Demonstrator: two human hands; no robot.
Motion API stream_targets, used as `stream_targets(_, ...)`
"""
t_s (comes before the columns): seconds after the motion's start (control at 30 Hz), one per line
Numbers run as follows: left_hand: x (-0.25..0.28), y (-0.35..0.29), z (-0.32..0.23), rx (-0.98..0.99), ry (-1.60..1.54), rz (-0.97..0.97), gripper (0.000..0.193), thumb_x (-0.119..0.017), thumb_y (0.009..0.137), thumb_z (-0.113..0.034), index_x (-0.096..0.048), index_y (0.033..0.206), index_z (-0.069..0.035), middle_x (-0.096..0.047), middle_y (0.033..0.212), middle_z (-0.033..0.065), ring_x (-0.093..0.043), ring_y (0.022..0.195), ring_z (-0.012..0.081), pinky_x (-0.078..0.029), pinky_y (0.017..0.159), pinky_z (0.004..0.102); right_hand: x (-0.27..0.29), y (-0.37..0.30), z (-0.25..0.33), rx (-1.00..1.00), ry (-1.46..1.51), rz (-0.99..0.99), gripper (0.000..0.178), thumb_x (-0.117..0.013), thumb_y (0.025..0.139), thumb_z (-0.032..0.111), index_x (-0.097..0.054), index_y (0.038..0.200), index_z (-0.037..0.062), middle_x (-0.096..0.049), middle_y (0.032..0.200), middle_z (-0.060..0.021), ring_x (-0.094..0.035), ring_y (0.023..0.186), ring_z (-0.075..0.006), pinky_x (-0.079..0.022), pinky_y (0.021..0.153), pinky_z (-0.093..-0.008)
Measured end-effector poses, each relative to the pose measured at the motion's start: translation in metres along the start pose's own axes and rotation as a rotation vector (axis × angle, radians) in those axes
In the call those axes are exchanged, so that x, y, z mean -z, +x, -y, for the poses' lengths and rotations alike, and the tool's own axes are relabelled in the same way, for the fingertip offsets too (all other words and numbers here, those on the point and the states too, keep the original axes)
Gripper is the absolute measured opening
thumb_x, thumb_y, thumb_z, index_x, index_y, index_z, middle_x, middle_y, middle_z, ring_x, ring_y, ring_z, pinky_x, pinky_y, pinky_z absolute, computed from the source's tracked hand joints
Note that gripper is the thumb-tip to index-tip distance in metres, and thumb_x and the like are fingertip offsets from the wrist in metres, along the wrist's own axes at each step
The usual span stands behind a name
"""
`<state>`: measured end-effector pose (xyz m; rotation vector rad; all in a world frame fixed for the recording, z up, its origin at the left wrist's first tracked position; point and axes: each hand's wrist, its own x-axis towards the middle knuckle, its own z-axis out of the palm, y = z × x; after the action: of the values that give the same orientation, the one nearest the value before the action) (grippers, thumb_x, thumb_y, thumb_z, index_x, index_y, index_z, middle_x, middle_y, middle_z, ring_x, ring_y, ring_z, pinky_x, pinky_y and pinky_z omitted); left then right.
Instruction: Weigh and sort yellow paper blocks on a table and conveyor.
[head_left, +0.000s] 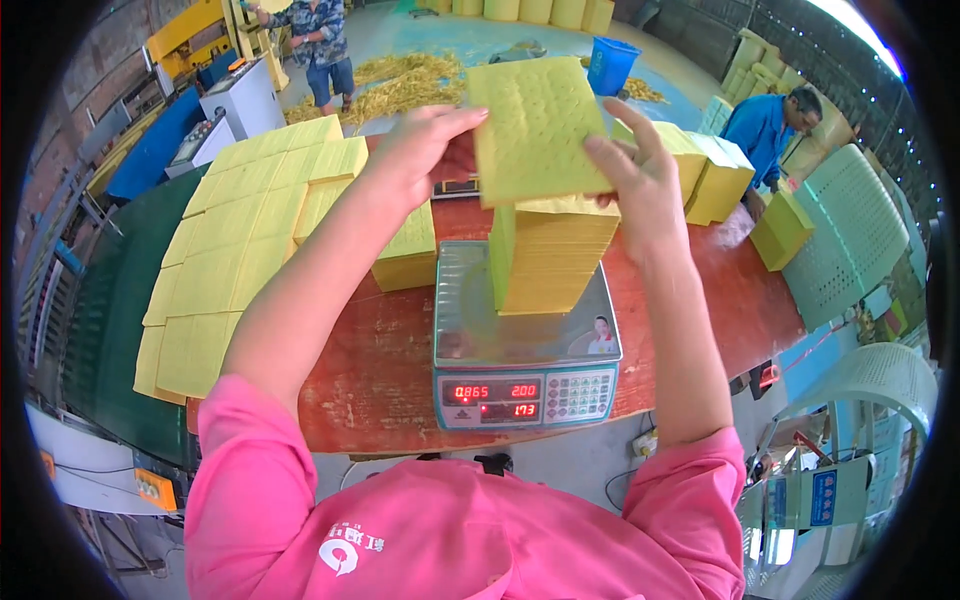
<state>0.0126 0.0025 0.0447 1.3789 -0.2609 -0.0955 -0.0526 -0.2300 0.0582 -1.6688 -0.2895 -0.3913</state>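
Note:
Both hands hold up a square yellow sheet of paper (540, 125) dotted with small punched marks; whether it is one sheet or a thin pad I cannot tell. My left hand (420, 152) pinches its left edge, and my right hand (648, 180) grips the right edge with the thumb on top. Just below it, a tall stack of yellow paper (555, 262) stands on the metal pan of a digital scale (525, 398) with lit red digits. The held paper covers part of the stack's top.
Many yellow paper stacks (235, 240) cover the left of the red table (360, 370). More stacks (720, 180) stand at the right. There a person in blue (757, 135) bends by a yellow block (782, 232). Farther back are a blue bin (612, 66) and a person in camouflage (318, 45).

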Motion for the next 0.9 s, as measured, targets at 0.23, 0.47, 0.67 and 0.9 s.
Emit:
stream_targets(0.23, -0.018, 0.051, 0.047, 0.166, 0.189, 0.019, 0.027, -0.072, 0.086, -0.034, -0.064, 0.074, -0.011, -0.059, 0.062, 0.0018, -0.052, 0.049, 0.0124, -0.038, 0.045, 0.0263, 0.041, 0.031, -0.071, -0.059, -0.252, -0.024, 0.035, -0.062, 0.094, 0.019, -0.060, 0.125, 0.0038, -0.066, 0.076, -0.0083, -0.060, 0.069, -0.0140, -0.048, 0.060, -0.0297)
stream_targets(0.47, -0.020, 0.048, 0.057, 0.164, 0.238, 0.003, 0.027, -0.070, 0.088, -0.035, -0.063, 0.075, -0.012, -0.057, 0.061, 0.0000, -0.050, 0.049, 0.0104, -0.037, 0.045, 0.0257, 0.042, 0.022, -0.072, 0.061, -0.469, -0.025, 0.032, -0.062, 0.092, 0.021, -0.064, 0.120, 0.0071, -0.064, 0.069, -0.0110, -0.061, 0.066, -0.0205, -0.048, 0.067, -0.0361)
stream_targets(0.67, -0.022, 0.046, 0.057, 0.130, 0.314, -0.030, 0.028, -0.069, 0.089, -0.035, -0.062, 0.074, -0.012, -0.056, 0.061, -0.0007, -0.050, 0.050, 0.0099, -0.036, 0.044, 0.0249, 0.044, 0.019, -0.071, 0.112, -0.630, 0.003, 0.031, -0.060, 0.092, 0.023, -0.065, 0.118, 0.0079, -0.065, 0.070, -0.0122, -0.064, 0.068, -0.0270, -0.049, 0.067, -0.0389)
stream_targets(0.9, -0.031, 0.040, 0.063, -0.015, 0.450, -0.032, 0.030, -0.061, 0.096, -0.033, -0.060, 0.076, -0.012, -0.057, 0.064, -0.0012, -0.049, 0.052, 0.0081, -0.038, 0.047, 0.0234, 0.043, 0.013, -0.072, 0.071, -0.720, -0.035, 0.030, -0.060, 0.091, 0.026, -0.066, 0.114, 0.0081, -0.067, 0.074, -0.0143, -0.066, 0.074, -0.0294, -0.050, 0.069, -0.0422)
